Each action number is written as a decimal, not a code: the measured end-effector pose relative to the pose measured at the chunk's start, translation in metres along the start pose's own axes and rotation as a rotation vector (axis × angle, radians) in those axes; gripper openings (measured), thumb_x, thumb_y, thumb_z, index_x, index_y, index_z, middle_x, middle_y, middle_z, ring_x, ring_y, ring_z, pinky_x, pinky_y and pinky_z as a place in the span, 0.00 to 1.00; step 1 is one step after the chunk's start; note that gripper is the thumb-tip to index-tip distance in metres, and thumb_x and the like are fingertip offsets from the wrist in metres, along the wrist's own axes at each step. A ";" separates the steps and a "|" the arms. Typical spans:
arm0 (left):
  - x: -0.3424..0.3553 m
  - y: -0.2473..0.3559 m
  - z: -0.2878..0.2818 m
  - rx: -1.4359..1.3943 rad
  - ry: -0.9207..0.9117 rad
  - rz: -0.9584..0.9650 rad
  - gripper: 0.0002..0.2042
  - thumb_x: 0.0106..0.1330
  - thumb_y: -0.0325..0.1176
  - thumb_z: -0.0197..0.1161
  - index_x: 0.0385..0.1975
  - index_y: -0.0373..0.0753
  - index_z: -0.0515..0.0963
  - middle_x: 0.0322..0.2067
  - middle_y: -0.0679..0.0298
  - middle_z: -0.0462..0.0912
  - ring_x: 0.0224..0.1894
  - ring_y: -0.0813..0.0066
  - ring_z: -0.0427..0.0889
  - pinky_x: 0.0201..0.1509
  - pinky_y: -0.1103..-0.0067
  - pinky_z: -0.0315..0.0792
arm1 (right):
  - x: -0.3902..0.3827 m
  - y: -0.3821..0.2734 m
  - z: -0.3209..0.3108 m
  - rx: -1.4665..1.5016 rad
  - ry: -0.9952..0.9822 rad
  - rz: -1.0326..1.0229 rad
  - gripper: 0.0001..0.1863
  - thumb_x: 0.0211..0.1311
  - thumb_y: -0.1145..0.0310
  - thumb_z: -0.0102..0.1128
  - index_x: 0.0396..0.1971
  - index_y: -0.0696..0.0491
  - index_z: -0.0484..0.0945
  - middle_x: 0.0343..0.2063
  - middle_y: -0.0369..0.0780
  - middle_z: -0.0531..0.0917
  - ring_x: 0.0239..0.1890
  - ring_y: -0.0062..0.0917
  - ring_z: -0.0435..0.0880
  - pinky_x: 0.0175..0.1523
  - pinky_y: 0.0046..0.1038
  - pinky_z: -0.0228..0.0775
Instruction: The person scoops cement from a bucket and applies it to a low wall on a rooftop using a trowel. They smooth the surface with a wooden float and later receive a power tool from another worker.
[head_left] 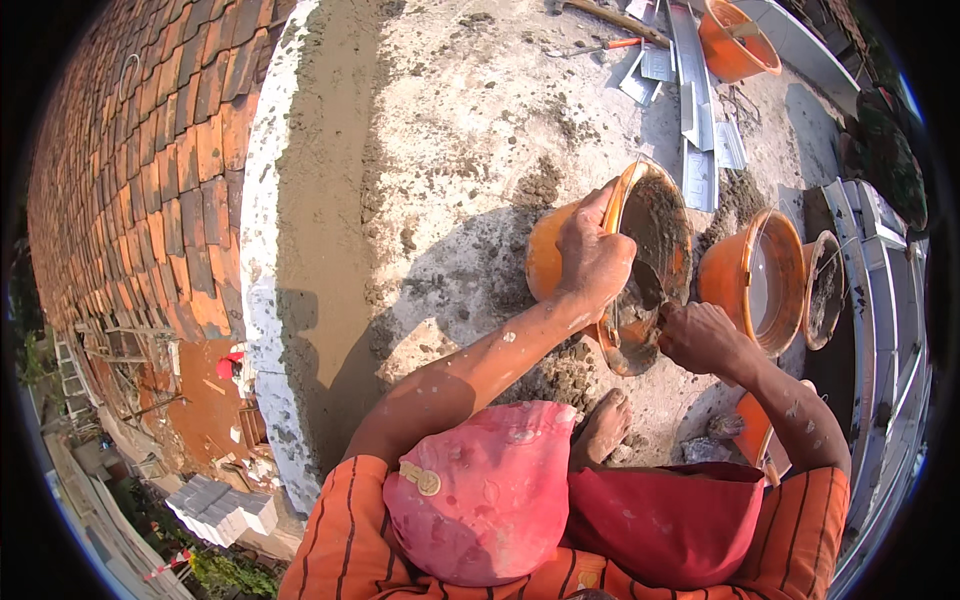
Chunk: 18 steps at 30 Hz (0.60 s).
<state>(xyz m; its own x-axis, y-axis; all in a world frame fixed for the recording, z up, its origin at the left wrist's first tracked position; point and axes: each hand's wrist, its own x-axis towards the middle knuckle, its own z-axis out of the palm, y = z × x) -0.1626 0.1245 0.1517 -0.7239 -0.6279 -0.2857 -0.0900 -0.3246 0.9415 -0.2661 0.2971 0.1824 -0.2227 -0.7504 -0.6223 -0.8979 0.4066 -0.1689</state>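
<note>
An orange bucket [552, 258] is tipped on its side in front of me, its mouth turned to the right. My left hand [597, 252] is closed around its rim. Wet grey mortar [655, 215] coats the inside. My right hand [708, 342] grips a trowel at the bucket's mouth; the trowel's dark blade [648, 285] reaches inside, and its handle is mostly hidden by my fingers. Dried mortar spots mark both forearms. Below the bucket, crumbs of mortar [565, 375] lie on the slab, close to a bare foot [603, 428].
To the right stand an orange bucket [728, 275] holding cloudy liquid and a mortar-smeared bucket [826, 290]. Metal profiles [697, 130] and another orange bucket [738, 45] lie farther off. At left, a smooth mortar strip [325, 190] runs along the white edge [263, 230], with a drop beyond towards a tiled roof [165, 160].
</note>
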 end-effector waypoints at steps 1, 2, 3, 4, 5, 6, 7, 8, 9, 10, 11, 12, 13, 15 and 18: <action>0.003 -0.015 0.002 -0.016 0.049 0.042 0.33 0.43 0.18 0.48 0.57 0.32 0.70 0.39 0.58 0.77 0.34 0.74 0.75 0.38 0.78 0.69 | -0.001 -0.017 -0.006 0.133 -0.033 -0.029 0.14 0.53 0.64 0.56 0.31 0.63 0.74 0.20 0.55 0.79 0.28 0.49 0.81 0.36 0.46 0.72; 0.004 -0.020 0.005 -0.018 0.058 0.075 0.33 0.43 0.19 0.48 0.57 0.32 0.71 0.42 0.55 0.77 0.40 0.70 0.76 0.45 0.76 0.68 | -0.010 -0.026 -0.010 0.192 -0.006 -0.053 0.16 0.53 0.63 0.57 0.35 0.62 0.76 0.22 0.55 0.80 0.29 0.50 0.81 0.37 0.45 0.72; 0.007 -0.028 0.002 -0.014 0.093 0.106 0.32 0.43 0.20 0.49 0.57 0.32 0.71 0.46 0.52 0.78 0.46 0.65 0.76 0.51 0.74 0.67 | -0.009 -0.031 -0.019 0.243 -0.096 -0.023 0.17 0.53 0.62 0.58 0.37 0.62 0.76 0.23 0.54 0.80 0.29 0.49 0.81 0.37 0.43 0.73; 0.006 -0.022 0.013 -0.030 0.017 0.114 0.32 0.43 0.20 0.49 0.57 0.32 0.71 0.46 0.52 0.78 0.49 0.62 0.76 0.54 0.73 0.66 | -0.031 -0.034 -0.025 0.276 -0.089 0.018 0.17 0.54 0.62 0.58 0.36 0.62 0.76 0.22 0.53 0.80 0.27 0.45 0.82 0.36 0.41 0.74; 0.004 -0.020 0.003 -0.006 0.045 0.116 0.32 0.43 0.21 0.50 0.57 0.32 0.71 0.47 0.51 0.78 0.51 0.59 0.75 0.57 0.72 0.64 | -0.027 -0.035 -0.030 0.299 -0.114 -0.039 0.18 0.55 0.62 0.59 0.36 0.62 0.76 0.21 0.51 0.80 0.25 0.42 0.83 0.36 0.39 0.74; 0.004 -0.018 -0.008 0.023 0.069 0.076 0.32 0.43 0.21 0.50 0.56 0.33 0.71 0.46 0.51 0.78 0.51 0.58 0.75 0.57 0.71 0.65 | -0.019 -0.039 -0.042 0.352 -0.137 -0.021 0.17 0.55 0.62 0.59 0.35 0.63 0.76 0.21 0.50 0.80 0.24 0.39 0.83 0.35 0.37 0.74; 0.004 -0.014 -0.009 0.030 0.051 0.037 0.32 0.43 0.21 0.50 0.56 0.33 0.71 0.44 0.51 0.79 0.50 0.57 0.75 0.56 0.70 0.65 | -0.025 -0.044 -0.054 0.408 -0.159 0.051 0.17 0.55 0.62 0.58 0.35 0.63 0.76 0.20 0.49 0.80 0.22 0.36 0.83 0.34 0.36 0.74; 0.004 -0.007 -0.013 0.041 0.036 0.001 0.31 0.43 0.21 0.50 0.56 0.33 0.72 0.42 0.51 0.80 0.50 0.56 0.75 0.56 0.69 0.65 | -0.028 -0.048 -0.063 0.466 -0.180 0.124 0.17 0.56 0.62 0.58 0.34 0.63 0.75 0.19 0.48 0.80 0.21 0.33 0.83 0.33 0.35 0.74; 0.007 -0.012 -0.014 0.018 0.059 0.041 0.31 0.43 0.21 0.50 0.56 0.33 0.72 0.41 0.50 0.80 0.49 0.55 0.76 0.54 0.69 0.66 | -0.028 -0.048 -0.066 0.490 -0.184 0.131 0.16 0.56 0.62 0.58 0.33 0.63 0.75 0.19 0.45 0.79 0.19 0.28 0.82 0.31 0.33 0.73; 0.005 -0.012 -0.018 0.028 0.076 0.048 0.31 0.43 0.21 0.50 0.55 0.34 0.72 0.40 0.50 0.80 0.46 0.55 0.77 0.52 0.69 0.67 | -0.024 -0.050 -0.065 0.471 -0.240 0.105 0.16 0.56 0.62 0.58 0.33 0.63 0.75 0.19 0.45 0.79 0.19 0.29 0.82 0.31 0.34 0.73; 0.003 -0.012 -0.025 0.041 0.099 0.051 0.31 0.43 0.21 0.50 0.55 0.34 0.72 0.39 0.50 0.80 0.44 0.55 0.78 0.50 0.69 0.69 | -0.017 -0.052 -0.061 0.454 -0.295 0.077 0.16 0.57 0.62 0.58 0.33 0.63 0.75 0.19 0.45 0.79 0.19 0.29 0.82 0.31 0.34 0.73; 0.003 -0.010 -0.024 0.045 0.099 0.063 0.31 0.43 0.20 0.50 0.55 0.35 0.72 0.38 0.49 0.80 0.41 0.54 0.79 0.48 0.69 0.70 | -0.016 -0.051 -0.058 0.440 -0.332 0.073 0.16 0.57 0.62 0.57 0.32 0.62 0.75 0.19 0.45 0.80 0.19 0.30 0.82 0.31 0.34 0.73; 0.003 -0.011 -0.020 0.060 0.067 0.043 0.31 0.43 0.20 0.50 0.56 0.35 0.72 0.38 0.50 0.80 0.40 0.56 0.79 0.46 0.70 0.71 | -0.014 -0.042 -0.047 0.351 -0.279 0.081 0.16 0.58 0.61 0.58 0.33 0.61 0.76 0.20 0.48 0.80 0.23 0.37 0.83 0.34 0.37 0.73; -0.001 -0.009 -0.003 -0.081 -0.060 0.044 0.34 0.45 0.17 0.47 0.60 0.37 0.67 0.28 0.62 0.73 0.28 0.73 0.69 0.31 0.78 0.62 | -0.020 -0.017 -0.033 0.062 -0.082 0.036 0.17 0.58 0.59 0.58 0.33 0.61 0.76 0.22 0.51 0.81 0.28 0.45 0.83 0.36 0.42 0.72; 0.001 -0.006 -0.020 -0.190 -0.071 -0.022 0.38 0.45 0.15 0.46 0.65 0.38 0.62 0.19 0.75 0.66 0.15 0.90 0.58 0.16 0.87 0.54 | 0.016 -0.005 -0.049 -0.087 0.004 0.062 0.16 0.59 0.60 0.55 0.31 0.59 0.77 0.21 0.51 0.81 0.29 0.47 0.82 0.36 0.44 0.73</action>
<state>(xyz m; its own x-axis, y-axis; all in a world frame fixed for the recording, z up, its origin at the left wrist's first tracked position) -0.1487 0.1118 0.1423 -0.7702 -0.5702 -0.2859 0.0201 -0.4696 0.8826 -0.2837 0.2575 0.2108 -0.2799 -0.7276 -0.6264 -0.9120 0.4053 -0.0633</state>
